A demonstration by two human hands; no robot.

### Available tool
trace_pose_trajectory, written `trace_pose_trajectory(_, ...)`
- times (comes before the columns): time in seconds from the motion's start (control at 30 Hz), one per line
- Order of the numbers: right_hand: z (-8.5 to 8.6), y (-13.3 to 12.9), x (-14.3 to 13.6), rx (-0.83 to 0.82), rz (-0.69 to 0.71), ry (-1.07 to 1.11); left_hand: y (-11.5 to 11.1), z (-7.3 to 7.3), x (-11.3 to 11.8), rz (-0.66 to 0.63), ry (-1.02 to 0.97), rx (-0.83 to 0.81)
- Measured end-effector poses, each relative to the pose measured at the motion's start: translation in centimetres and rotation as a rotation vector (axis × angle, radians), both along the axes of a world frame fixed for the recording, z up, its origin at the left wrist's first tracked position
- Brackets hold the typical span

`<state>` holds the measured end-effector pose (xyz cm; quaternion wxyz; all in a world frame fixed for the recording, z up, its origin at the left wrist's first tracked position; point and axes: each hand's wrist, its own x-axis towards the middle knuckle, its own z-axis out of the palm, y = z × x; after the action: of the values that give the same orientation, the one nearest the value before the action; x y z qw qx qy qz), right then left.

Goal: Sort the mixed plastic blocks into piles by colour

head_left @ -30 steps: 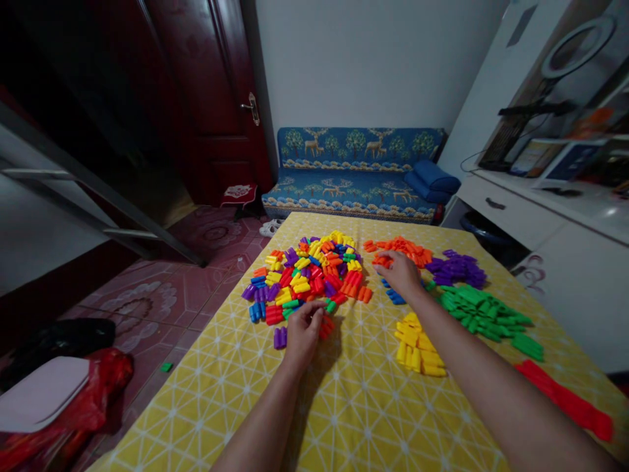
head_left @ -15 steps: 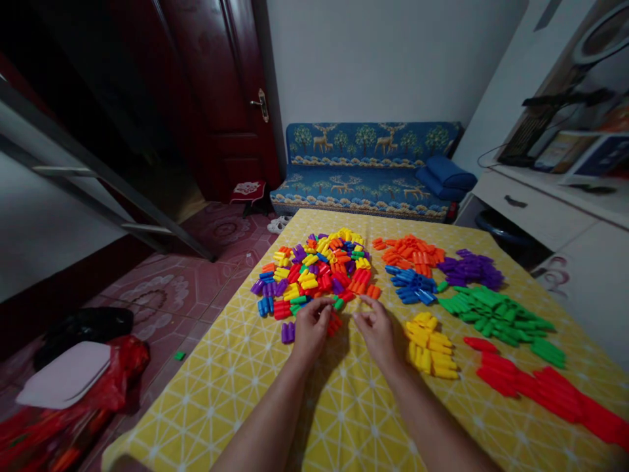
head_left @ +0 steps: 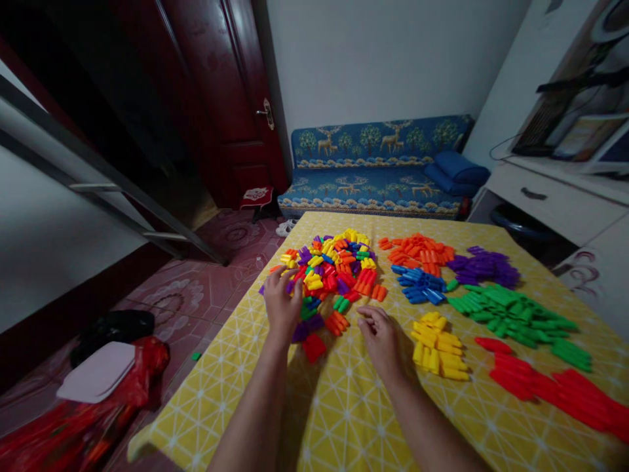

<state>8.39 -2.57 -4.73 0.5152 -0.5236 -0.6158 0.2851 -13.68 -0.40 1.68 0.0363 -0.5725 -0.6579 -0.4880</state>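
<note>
1. The left hand [head_left: 284, 303] is over the near left edge of the mixed pile [head_left: 334, 270], fingers bent and slightly spread; whether they grip a piece cannot be told.
2. The right hand [head_left: 383, 341] is above the desk [head_left: 346, 413], to the right of the left hand, thumb and forefinger curled close together; whether anything sits between them cannot be told.
3. Between the hands lie an orange piece [head_left: 337, 322] and, nearer the left hand, a red piece [head_left: 313, 347] beside some purple pieces [head_left: 309, 326].
4. Just right of the right hand is the yellow pile [head_left: 439, 351].
5. Beyond the right hand, to its right, is the blue pile [head_left: 417, 286], with the orange pile [head_left: 417, 249] behind it.
6. Farther right of the right hand are the purple pile [head_left: 484, 267], the green pile [head_left: 511, 311] and, nearer the person, the red pieces [head_left: 565, 393].
7. Well beyond both hands stands a blue patterned sofa [head_left: 354, 187].
</note>
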Motion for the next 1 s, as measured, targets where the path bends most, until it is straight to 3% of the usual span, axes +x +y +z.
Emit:
trace_pose_trajectory(0.07, 0.3, -0.1, -0.1, 0.007, 0.000, 0.006, 1.4, -0.8, -2.6, 0.154, 0.038, -0.108)
trace_pose_trajectory(0.13, 0.5, -0.1, -0.2, 0.014, 0.001, 0.001, 2.6, -1.9, -4.7, 0.187, 0.049, -0.246)
trace_pose_trajectory(0.23, 0.4, 0.0, -0.2, 0.019, -0.008, -0.011, 3.8, -3.6, -6.5, 0.065, -0.012, -0.387)
trace_pose_trajectory(0.33, -0.3, 0.3, -0.2, 0.017, -0.052, 0.020, 4.2, -4.3, -6.5, -0.110, -0.090, -0.327)
trace_pose_trajectory(0.5, -1.0, 0.4, -0.4, -0.020, -0.091, 0.098, 3.8, -2.4, -3.4, -0.258, 0.061, -0.233)
trace_pose_trajectory(0.63, -0.9, 0.3, -0.5, -0.007, -0.095, 0.139, 3.6, -0.3, 0.5, -0.382, 0.254, -0.334)
trace_pose_trajectory(0.73, -0.7, 0.2, -0.6, -0.030, -0.084, 0.175, 3.3, 0.4, 3.0, -0.391, 0.355, -0.381)
trace_pose_trajectory(1.0, -0.4, 0.2, -0.7, -0.090, -0.124, 0.243, 2.2, 1.8, 5.8, -0.458, 0.446, -0.436)
